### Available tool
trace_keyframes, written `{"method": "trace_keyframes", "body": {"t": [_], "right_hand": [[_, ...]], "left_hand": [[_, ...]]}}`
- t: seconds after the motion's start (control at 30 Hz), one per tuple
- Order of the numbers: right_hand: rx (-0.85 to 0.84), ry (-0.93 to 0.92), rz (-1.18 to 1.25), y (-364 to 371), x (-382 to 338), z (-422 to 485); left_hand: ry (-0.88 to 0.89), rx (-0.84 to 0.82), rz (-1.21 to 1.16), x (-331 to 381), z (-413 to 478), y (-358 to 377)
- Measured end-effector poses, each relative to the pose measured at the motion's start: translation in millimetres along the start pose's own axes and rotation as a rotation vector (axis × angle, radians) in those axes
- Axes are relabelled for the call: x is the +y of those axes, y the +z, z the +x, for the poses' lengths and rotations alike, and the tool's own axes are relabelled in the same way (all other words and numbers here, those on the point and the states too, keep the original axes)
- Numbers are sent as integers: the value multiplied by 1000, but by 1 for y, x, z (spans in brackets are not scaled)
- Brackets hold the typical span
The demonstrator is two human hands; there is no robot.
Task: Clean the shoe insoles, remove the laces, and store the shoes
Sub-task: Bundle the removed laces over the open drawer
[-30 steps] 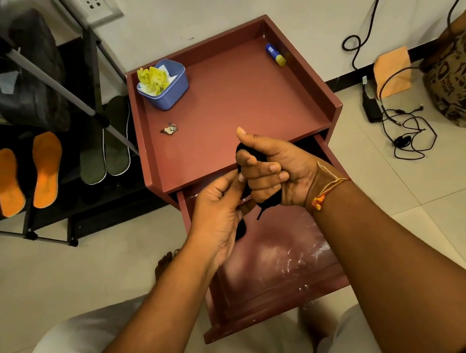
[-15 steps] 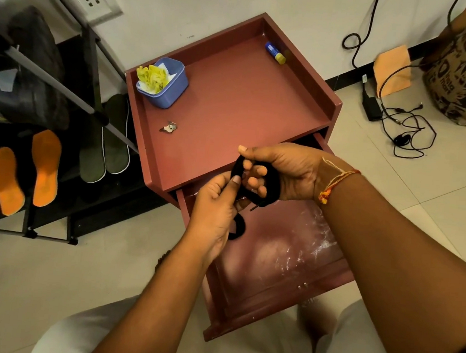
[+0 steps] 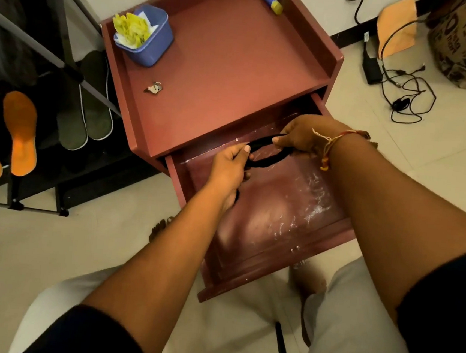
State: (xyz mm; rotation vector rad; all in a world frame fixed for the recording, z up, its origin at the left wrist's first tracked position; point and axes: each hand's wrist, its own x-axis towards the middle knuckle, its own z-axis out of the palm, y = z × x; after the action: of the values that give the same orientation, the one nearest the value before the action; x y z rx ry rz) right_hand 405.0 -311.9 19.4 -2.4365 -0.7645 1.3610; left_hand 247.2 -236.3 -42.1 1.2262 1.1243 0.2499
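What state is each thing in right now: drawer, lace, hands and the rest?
Drawer, pulled open.
Lace, looped, held between both hands over the drawer.
Left hand, gripping the lace.
Right hand, gripping the lace.
Blue tub, upright on the cabinet top, yellow cloth inside.
Orange insoles, out of the shoes, on the rack.
Key, flat on the cabinet top.

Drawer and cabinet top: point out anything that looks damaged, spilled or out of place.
The open drawer has whitish scuffs or smears across its floor, thickest toward its right side, unlike the unmarked cabinet top. What looks like a small key lies loose on that top. Nothing looks spilled or tipped.
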Motion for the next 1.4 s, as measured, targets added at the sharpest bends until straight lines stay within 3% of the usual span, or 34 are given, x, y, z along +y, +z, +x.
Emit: {"method": "trace_keyframes", "body": {"t": [0.23, 0.4, 0.57, 0.73, 0.83, 0.97, 1.17, 1.3, 1.4], "right_hand": [[101, 169, 121, 18, 43, 37], [112, 286, 463, 37, 66, 61], [106, 290, 254, 49, 65, 68], [142, 242, -139, 36, 47, 51], [144, 238, -207, 27, 42, 41], [146, 121, -78, 13, 23, 17], [344, -318, 482, 13, -34, -11], [331, -526, 293, 26, -59, -10], [326, -558, 98, 34, -61, 0]], "left_hand": [[-108, -2, 37, -33, 46, 34], [-176, 7, 89, -55, 61, 42], [-154, -17, 210, -68, 56, 37], [-108, -23, 252, -72, 37, 25], [-38, -8, 272, -63, 20, 14], [183, 66, 305, -34, -2, -8], [522, 397, 455, 33, 7, -62], [430, 540, 634, 70, 44, -89], [398, 509, 752, 83, 74, -107]]}}
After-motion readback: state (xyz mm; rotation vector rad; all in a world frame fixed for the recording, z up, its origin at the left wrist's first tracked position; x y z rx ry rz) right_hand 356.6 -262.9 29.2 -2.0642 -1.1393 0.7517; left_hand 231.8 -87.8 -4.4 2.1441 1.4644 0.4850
